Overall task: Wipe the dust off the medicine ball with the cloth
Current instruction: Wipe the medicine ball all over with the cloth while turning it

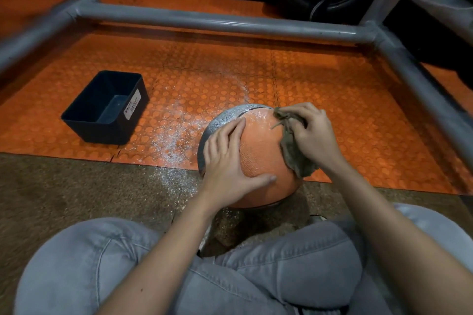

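An orange and grey medicine ball (258, 146) sits on the floor between my knees, at the near edge of the orange mat. My left hand (227, 161) lies flat on the ball's left side, fingers straight and thumb spread across the orange panel. My right hand (313, 133) grips a crumpled brown cloth (294, 151) against the ball's upper right side. Part of the cloth hangs down below that hand.
White dust (174, 135) is scattered over the studded orange mat (358, 123) left of the ball. A dark bin labelled waste basket (107, 107) stands at the left. A grey pipe frame (217, 22) surrounds the mat. My legs in grey jeans (230, 276) fill the foreground.
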Demonstrator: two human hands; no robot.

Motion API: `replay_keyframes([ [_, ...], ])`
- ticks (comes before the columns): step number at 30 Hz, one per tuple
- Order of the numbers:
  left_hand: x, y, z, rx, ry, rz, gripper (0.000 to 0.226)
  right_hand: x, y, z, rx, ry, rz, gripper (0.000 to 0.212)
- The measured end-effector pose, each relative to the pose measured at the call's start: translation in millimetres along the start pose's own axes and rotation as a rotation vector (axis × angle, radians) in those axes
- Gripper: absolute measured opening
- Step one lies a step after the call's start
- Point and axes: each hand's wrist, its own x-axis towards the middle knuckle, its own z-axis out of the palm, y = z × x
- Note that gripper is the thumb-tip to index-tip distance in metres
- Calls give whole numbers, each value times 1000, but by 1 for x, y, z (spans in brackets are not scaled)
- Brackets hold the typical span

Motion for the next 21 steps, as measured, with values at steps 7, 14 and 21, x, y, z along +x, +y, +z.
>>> replay_keyframes([
  [7,-3,-2,2,-25,26,-20,108,-27,-31,13,-100,-71,-345,31],
  [14,-2,3,2,27,-5,-15,113,7,-18,6,-17,-69,-118,31],
  [21,-3,1,1,-18,-14,-8,113,15,-5,4,16,-97,-91,35],
])
